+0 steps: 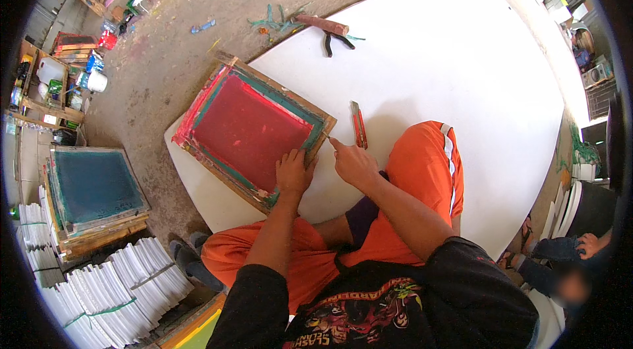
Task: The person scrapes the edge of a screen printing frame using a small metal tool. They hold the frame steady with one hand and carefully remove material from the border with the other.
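Observation:
A wooden screen-printing frame [254,131] with red mesh and a teal border lies tilted on the white sheet in front of me. My left hand [295,174] rests with fingers spread over its near right edge. Close to the frame's right corner is my right hand [356,163], its fingers curled and the index finger reaching toward the wood. A thin, small thing seems to stick out at that fingertip, too small to name. Just beyond the right hand lies a red utility knife [358,125], apart from the fingers.
Black-handled pliers [338,43] and a brown stick-like roll [322,24] lie at the white sheet's [461,52] far edge. On the left stand stacked screen frames [99,184] and bundled white sheets [122,286]. Another person's hand [590,245] shows at far right.

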Motion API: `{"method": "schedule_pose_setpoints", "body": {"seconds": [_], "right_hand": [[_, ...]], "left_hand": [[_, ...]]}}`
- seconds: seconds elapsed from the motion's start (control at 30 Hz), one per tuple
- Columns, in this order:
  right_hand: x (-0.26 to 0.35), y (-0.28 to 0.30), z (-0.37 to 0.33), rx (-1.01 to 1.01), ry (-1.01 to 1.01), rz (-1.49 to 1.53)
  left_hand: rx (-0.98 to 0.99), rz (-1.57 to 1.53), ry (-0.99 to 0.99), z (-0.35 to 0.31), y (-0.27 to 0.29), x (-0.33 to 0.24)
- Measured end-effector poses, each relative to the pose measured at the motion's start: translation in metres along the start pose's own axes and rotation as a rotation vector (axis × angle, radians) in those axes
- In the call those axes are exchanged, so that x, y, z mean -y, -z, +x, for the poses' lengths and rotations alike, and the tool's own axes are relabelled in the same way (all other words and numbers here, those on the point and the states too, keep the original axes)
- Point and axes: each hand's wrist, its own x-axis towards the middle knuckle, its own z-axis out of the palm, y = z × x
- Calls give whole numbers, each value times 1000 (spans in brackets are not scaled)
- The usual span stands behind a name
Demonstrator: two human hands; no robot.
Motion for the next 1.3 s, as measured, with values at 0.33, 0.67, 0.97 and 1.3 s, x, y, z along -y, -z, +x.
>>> {"method": "schedule_pose_setpoints", "body": {"seconds": [0.33,0.67,0.97,1.3], "right_hand": [[-5,-9,20,-7,79,138],[14,-18,63,-6,147,50],[-7,0,-3,48,-55,13],[-2,9,1,14,-22,26]], "left_hand": [[58,-99,-32,1,5,3],[106,-158,-41,5,-11,11],[89,-120,101,11,5,-11],[83,-49,120,23,3,-19]]}}
